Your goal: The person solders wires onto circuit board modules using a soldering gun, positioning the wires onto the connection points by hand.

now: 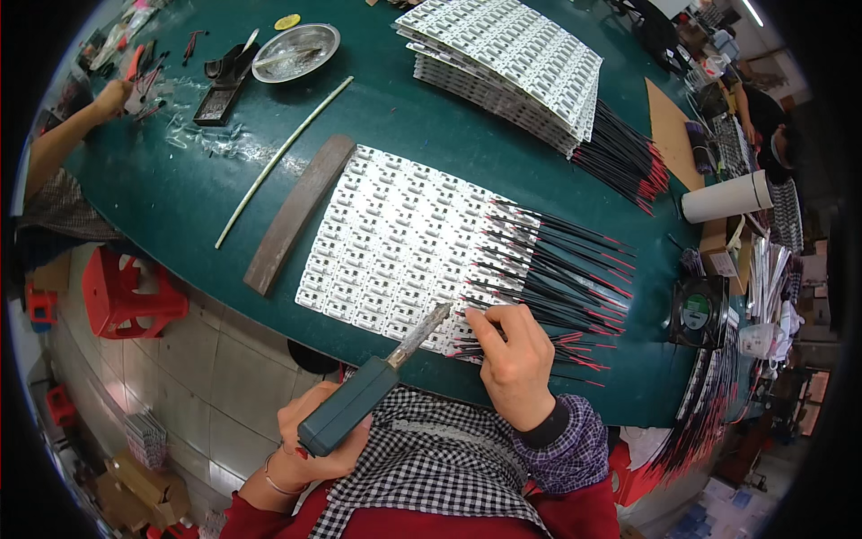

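My left hand (pixel 301 422) is wrapped round the dark green handle of a soldering iron (pixel 355 400). Its metal tip slants up and right to the lower right part of a white sheet of circuit boards (pixel 395 216), lying flat on the table. Just right of the tip, my right hand (pixel 519 364) has thumb and forefinger pinched at the end of a thin wire; the fingers partly hide it. Black wires with red ends (pixel 575 269) fan out to the right from the sheet's right side. A brown wooden bar (pixel 301 216) lies along its left edge.
A stack of similar sheets (pixel 512 63) with wires stands at the far side of the green table (pixel 386 112). A thin stick (pixel 285 162), a metal bowl (pixel 296 54) and a black holder (pixel 220 94) lie left. A fan (pixel 700 310) stands right. Another person's hand (pixel 112 97) is far left.
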Demonstrator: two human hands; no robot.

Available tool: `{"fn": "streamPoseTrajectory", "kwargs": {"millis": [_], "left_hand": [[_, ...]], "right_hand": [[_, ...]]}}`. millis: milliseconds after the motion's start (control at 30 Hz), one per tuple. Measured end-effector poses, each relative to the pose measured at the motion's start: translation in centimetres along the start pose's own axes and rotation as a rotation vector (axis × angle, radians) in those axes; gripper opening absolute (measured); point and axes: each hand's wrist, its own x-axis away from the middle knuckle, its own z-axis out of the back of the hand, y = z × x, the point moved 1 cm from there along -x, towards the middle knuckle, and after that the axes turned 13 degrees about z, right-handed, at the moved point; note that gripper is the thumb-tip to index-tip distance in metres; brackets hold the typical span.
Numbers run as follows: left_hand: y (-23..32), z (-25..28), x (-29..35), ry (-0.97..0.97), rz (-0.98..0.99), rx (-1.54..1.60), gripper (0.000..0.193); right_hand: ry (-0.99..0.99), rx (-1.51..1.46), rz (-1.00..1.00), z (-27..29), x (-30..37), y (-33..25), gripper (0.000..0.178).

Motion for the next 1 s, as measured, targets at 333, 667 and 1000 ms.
{"fn": "streamPoseTrajectory", "kwargs": {"millis": [333,667,1000], "left_hand": [[-0.4,-0.2,0.4,-0.045,0.065,0.091,0.033],[-0.5,-0.5,0.6,-0.041,0.154,0.159,0.027],[-2.0,0.0,3.0,-0.003,0.263,0.17,0.028]], "right_hand": [[0.028,-0.078,-0.03,-0.3,0.3,1.0,0.039],[-0.001,-0.013,0.032,-0.1,0.1,0.6,0.034],[-0.026,-0.028,0.032,0.9,-0.2,0.4,0.035]]}}
